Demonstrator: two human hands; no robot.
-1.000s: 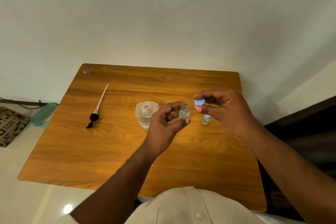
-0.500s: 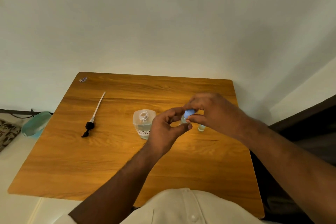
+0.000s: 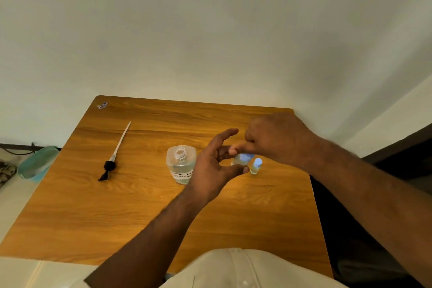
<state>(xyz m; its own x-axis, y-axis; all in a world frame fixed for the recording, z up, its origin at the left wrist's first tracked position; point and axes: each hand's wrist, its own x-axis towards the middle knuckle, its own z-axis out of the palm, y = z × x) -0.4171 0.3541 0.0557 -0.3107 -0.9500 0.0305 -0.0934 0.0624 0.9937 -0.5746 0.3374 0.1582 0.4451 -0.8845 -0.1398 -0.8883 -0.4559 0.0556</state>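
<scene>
My left hand (image 3: pixel 214 166) holds a small clear vial (image 3: pixel 239 161) between thumb and fingers above the wooden table (image 3: pixel 140 206); its index finger sticks out straight. My right hand (image 3: pixel 278 139) comes from the right and pinches the pale blue cap (image 3: pixel 246 156) on top of that vial. A second small vial with a blue cap (image 3: pixel 256 165) stands on the table just right of them. A larger clear bottle (image 3: pixel 181 163) with an open neck and a handwritten label stands to the left of my left hand.
A black pump head with a long white tube (image 3: pixel 115 154) lies on the table's left part. A small sticker (image 3: pixel 102 105) sits at the far left corner. A teal object (image 3: pixel 37 163) lies on the floor left of the table. The wall rises right behind.
My right hand brought the blue cap from beside the vial onto its top. Both hands sank slightly toward the table, and my left index finger has straightened.
</scene>
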